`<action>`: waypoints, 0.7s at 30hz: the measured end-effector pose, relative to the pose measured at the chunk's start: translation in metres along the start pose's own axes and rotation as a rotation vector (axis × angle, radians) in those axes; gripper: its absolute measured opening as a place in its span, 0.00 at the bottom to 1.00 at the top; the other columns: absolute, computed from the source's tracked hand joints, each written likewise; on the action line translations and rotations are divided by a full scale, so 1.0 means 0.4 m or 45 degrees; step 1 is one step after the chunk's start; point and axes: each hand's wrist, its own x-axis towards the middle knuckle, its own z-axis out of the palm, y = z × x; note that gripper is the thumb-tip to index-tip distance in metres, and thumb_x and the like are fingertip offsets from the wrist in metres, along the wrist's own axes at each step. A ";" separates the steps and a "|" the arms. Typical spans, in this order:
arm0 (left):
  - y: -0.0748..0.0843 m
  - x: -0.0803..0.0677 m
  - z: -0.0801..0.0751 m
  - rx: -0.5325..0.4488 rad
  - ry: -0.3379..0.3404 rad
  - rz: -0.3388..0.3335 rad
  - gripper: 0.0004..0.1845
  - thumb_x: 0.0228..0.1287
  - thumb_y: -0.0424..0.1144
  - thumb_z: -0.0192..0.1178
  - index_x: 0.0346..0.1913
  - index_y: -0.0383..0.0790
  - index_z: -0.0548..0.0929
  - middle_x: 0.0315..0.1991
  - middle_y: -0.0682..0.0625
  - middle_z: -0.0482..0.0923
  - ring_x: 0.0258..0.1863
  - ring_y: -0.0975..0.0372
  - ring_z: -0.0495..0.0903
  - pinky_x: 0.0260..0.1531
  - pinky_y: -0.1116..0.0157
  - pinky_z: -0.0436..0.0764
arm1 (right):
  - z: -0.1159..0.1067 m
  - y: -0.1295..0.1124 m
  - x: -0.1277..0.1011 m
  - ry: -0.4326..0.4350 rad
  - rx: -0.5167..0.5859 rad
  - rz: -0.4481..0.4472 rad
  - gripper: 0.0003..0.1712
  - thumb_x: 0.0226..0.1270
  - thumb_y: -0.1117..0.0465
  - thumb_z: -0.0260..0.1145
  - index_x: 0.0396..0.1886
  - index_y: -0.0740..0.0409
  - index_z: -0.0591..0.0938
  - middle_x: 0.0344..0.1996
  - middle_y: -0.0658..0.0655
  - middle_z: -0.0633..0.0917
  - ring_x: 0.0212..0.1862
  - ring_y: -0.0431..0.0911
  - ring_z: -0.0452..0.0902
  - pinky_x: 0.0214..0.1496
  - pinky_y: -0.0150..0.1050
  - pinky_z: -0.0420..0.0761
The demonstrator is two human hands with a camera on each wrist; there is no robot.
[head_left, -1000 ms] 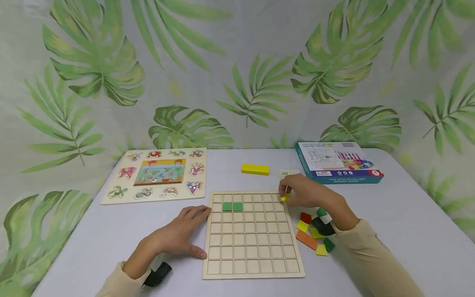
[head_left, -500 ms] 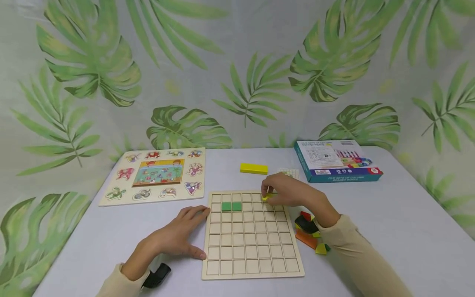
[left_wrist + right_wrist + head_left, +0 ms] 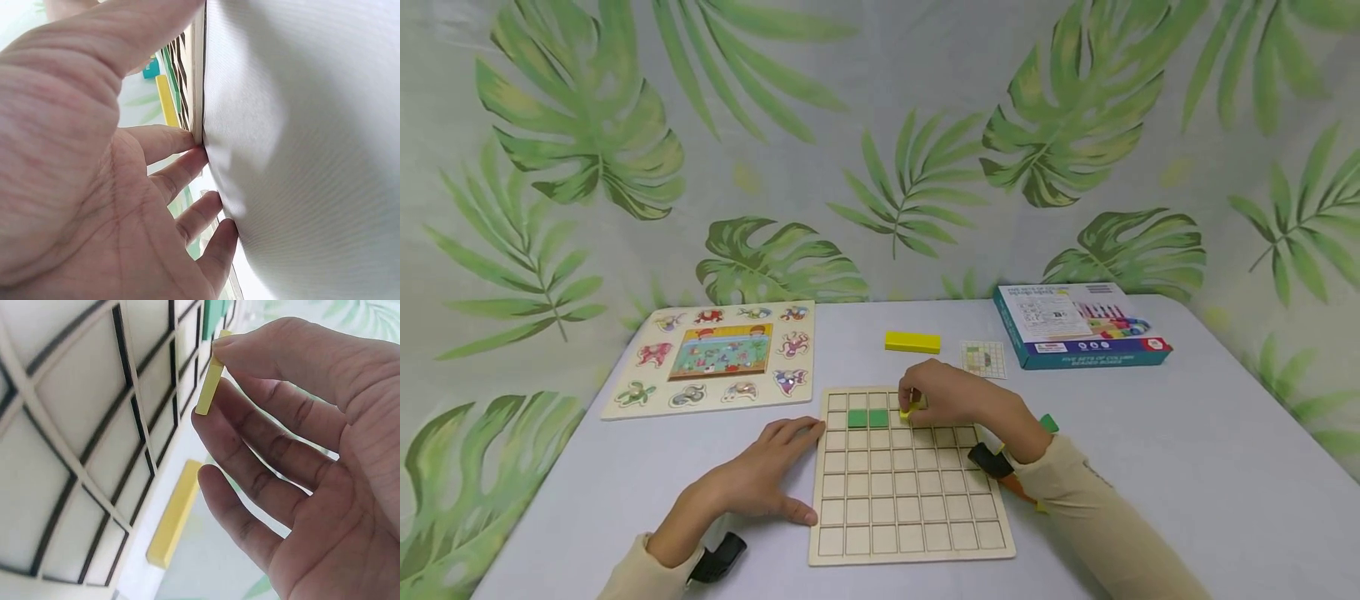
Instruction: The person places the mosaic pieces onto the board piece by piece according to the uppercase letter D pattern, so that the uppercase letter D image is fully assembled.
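My right hand [image 3: 958, 396] pinches a small yellow tile [image 3: 209, 387] between thumb and fingers. It holds the tile over the upper part of a wooden grid board [image 3: 912, 533], close to the right of two green square tiles [image 3: 868, 418] lying side by side in the second row. In the right wrist view the tile stands on edge, apart from the grid. My left hand [image 3: 760, 479] lies at the board's left side, its thumb and fingers spread. Fingertips [image 3: 187, 139] touch the board's edge in the left wrist view.
Loose pieces, an orange one [image 3: 1017, 487] and a green one [image 3: 1049, 423] among them, lie partly hidden under my right forearm. Behind the board are a yellow bar [image 3: 912, 342] and a printed grid card [image 3: 988, 367]. A sea-animal puzzle [image 3: 651, 404] lies left, a teal box [image 3: 1097, 358] right.
My right hand has carried the yellow tile left across the board, from its upper right corner toward the green tiles. The printed card shows more fully now. My left hand stays put.
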 end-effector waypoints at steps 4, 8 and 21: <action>0.000 0.001 0.001 0.000 -0.002 -0.008 0.62 0.45 0.60 0.77 0.77 0.32 0.57 0.76 0.36 0.56 0.73 0.40 0.54 0.68 0.37 0.62 | 0.009 -0.003 0.011 -0.002 -0.020 -0.036 0.02 0.62 0.66 0.70 0.34 0.56 0.85 0.36 0.50 0.84 0.42 0.46 0.81 0.47 0.37 0.81; 0.001 0.001 0.000 0.002 -0.001 -0.014 0.62 0.45 0.60 0.77 0.77 0.32 0.58 0.76 0.36 0.56 0.73 0.40 0.54 0.67 0.37 0.62 | 0.018 -0.004 0.020 0.002 -0.047 -0.053 0.02 0.62 0.66 0.70 0.33 0.56 0.84 0.35 0.50 0.85 0.42 0.45 0.81 0.49 0.38 0.81; 0.005 -0.003 -0.001 0.002 0.012 0.020 0.61 0.45 0.59 0.77 0.76 0.31 0.58 0.75 0.36 0.57 0.72 0.39 0.56 0.66 0.36 0.63 | 0.031 -0.015 0.031 -0.025 -0.061 0.000 0.04 0.62 0.66 0.72 0.33 0.53 0.84 0.36 0.48 0.84 0.42 0.44 0.80 0.48 0.37 0.81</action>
